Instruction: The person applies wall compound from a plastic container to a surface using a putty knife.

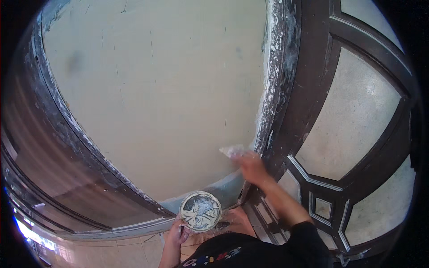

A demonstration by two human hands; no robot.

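My left hand (178, 233) is closed on the near left side of a round paint tub (183, 210). Pale cream paint (199, 214) with streaks and darker patches shows inside it. My right hand (251, 164) is raised to the lower right part of a cream-painted panel (170, 98), closed around a paintbrush (230, 151). The brush is smeared by motion, with its whitish tip pointing left; whether it touches the surface I cannot tell. Thin dark marks run down the panel in several places.
A dark frame post (277, 80) with white paint splatter edges the panel on the right. Beyond it stands a brown door (313, 102) with pale panes. Dark glazed woodwork (80, 187) curves along the left. Below lies a tiled floor (120, 254).
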